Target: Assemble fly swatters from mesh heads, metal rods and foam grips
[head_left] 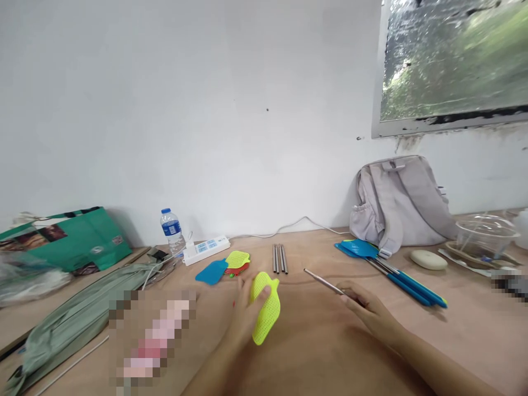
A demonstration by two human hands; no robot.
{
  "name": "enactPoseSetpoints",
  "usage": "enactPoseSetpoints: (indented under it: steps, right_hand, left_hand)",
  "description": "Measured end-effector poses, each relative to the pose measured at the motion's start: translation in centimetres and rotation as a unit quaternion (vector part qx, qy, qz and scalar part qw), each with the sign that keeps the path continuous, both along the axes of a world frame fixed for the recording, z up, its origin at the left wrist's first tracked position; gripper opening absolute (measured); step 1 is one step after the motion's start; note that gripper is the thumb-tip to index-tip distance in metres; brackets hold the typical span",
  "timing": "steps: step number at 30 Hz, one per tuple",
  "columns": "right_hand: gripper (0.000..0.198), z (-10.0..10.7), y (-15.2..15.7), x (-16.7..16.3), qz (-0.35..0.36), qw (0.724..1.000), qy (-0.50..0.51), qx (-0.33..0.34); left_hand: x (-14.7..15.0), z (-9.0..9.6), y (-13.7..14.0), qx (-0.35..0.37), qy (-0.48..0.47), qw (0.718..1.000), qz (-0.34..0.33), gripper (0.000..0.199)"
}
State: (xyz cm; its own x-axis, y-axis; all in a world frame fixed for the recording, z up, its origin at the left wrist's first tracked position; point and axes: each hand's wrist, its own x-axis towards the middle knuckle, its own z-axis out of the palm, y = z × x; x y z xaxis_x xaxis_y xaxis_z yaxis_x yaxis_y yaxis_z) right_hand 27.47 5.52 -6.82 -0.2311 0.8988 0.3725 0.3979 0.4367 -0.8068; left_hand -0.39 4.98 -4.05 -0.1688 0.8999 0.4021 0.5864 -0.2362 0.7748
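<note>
My left hand (248,308) is closed on a yellow-green mesh fly swatter head (268,316), thumb across its face and its narrow socket pointing up and right. In my right hand (365,305) is a thin metal rod (324,281), its free tip aimed left toward the swatter head, a gap between them. The rod's other end is hidden in my fingers. Beyond my left hand lie loose swatter heads, a blue one (212,272) and a yellow one (238,259) over red. Several metal rods (280,258) lie side by side in the middle of the table.
Swatters with blue heads (358,248) and blue handles (416,287) lie at right, before a grey backpack (402,203). A white oval object (428,260) and a clear plastic bowl (487,234) sit farther right. At left are a power strip (206,250), a water bottle (171,230) and a green bag (88,239).
</note>
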Motion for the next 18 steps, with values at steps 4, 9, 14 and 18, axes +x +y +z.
enactPoseSetpoints:
  steps: [4, 9, 14, 18]
  right_hand:
    - [0.030, 0.1, -0.5, 0.0, 0.033, 0.997, -0.060, 0.035]
    - [0.029, -0.1, -0.7, 0.1, 0.013, 0.997, -0.068, 0.039]
    - [0.027, -0.1, -0.6, 0.1, 0.025, 0.995, -0.083, 0.038]
    - [0.026, 0.3, -0.4, 0.4, 0.033, 0.994, -0.098, 0.034]
  left_hand:
    - [1.2, 0.3, -1.6, -0.043, 0.014, 0.997, -0.063, 0.037]
    - [1.3, 0.4, -2.0, -0.046, 0.027, 0.996, -0.076, 0.034]
    - [1.5, 0.1, -2.0, -0.050, 0.052, 0.994, -0.078, 0.035]
    - [1.4, 0.1, -2.0, -0.049, 0.071, 0.993, -0.080, 0.037]
